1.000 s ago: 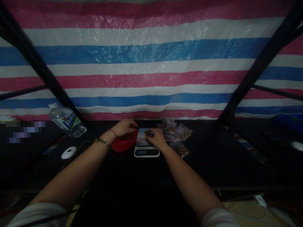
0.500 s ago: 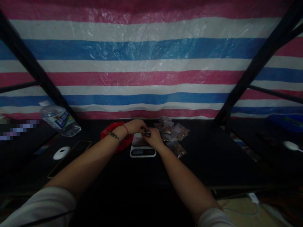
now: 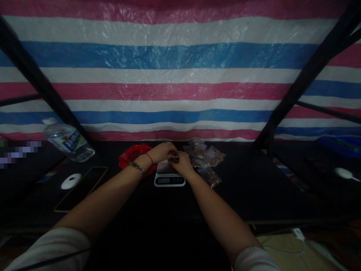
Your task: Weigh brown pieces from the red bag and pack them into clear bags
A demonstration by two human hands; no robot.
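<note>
A small white kitchen scale with a dark display stands on the black table. Over its platform, my left hand reaches in from the left, fingers bent and closed together. Close against it, my right hand is curled, fingers pinched. Between the fingertips is something small and dark, too dim to name. Left of the scale lies an open red plastic bag, partly behind my left wrist. Several clear zip bags with brown bits inside lie just right of my right hand.
A phone and a white oval object lie at the left. Behind them a clear plastic bottle leans. Dark slanted frame bars flank the table, with a striped sheet behind. A white spoon-like object lies far right.
The fingers of both hands have shifted slightly over the scale, and less of the dark thing between them shows. The whole view has tilted a little.
</note>
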